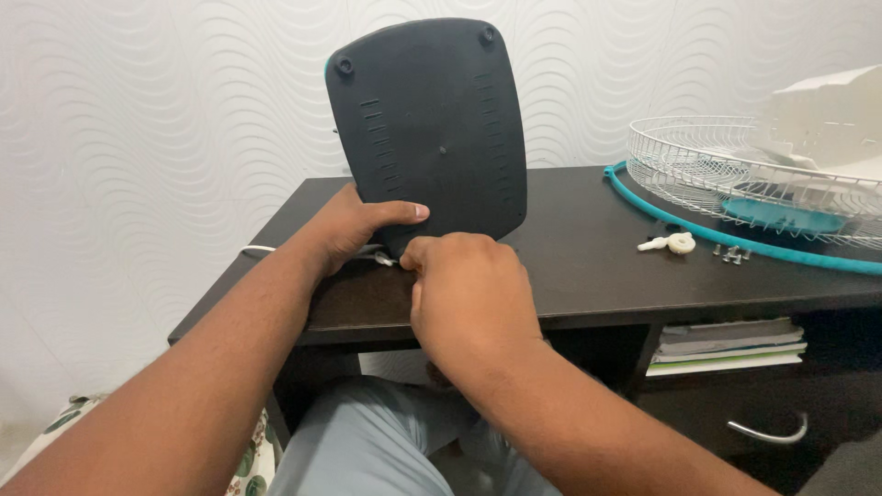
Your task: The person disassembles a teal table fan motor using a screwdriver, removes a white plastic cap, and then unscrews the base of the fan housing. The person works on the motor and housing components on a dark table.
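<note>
A dark grey fan base (432, 119) stands on its edge on the black desk (588, 266), its underside facing me, with slots and round feet showing. My left hand (354, 225) grips its lower left edge, thumb laid across the underside. My right hand (469, 289) is closed at the bottom edge of the base, fingertips pinching a small metal part (384, 260) by a white cord (257, 249). What the right fingers hold is mostly hidden.
At the right of the desk lie a white wire fan grille (735, 174) with a teal rim (698, 230), a white fan housing (827, 115), a white knob (675, 243) and several small screws (732, 253). Stacked books (726, 344) sit on a shelf below, above a drawer handle (772, 432).
</note>
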